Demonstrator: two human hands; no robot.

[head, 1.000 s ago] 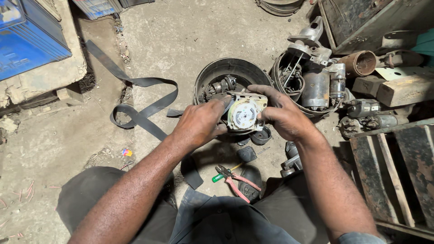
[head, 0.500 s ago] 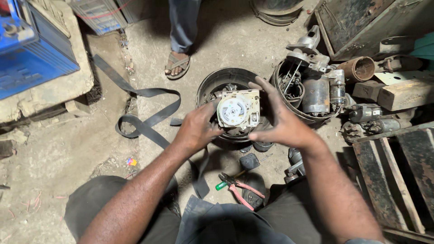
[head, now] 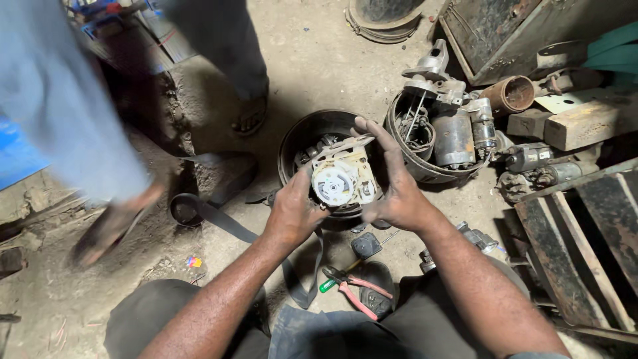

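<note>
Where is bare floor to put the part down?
Bare floor lies between the black tub and the sandal, and above the tub. Crowded: right of the tub, by the parts bucket; also around the pliers.

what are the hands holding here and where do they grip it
Both hands hold a small cream-coloured mechanical unit with a round white dial. The left hand grips its lower left edge; the right hand clasps its right side.

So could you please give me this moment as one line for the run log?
left hand: grips timer unit | right hand: grips timer unit | under it: black bowl | floor: pliers | nearby: person's sandalled foot
</note>
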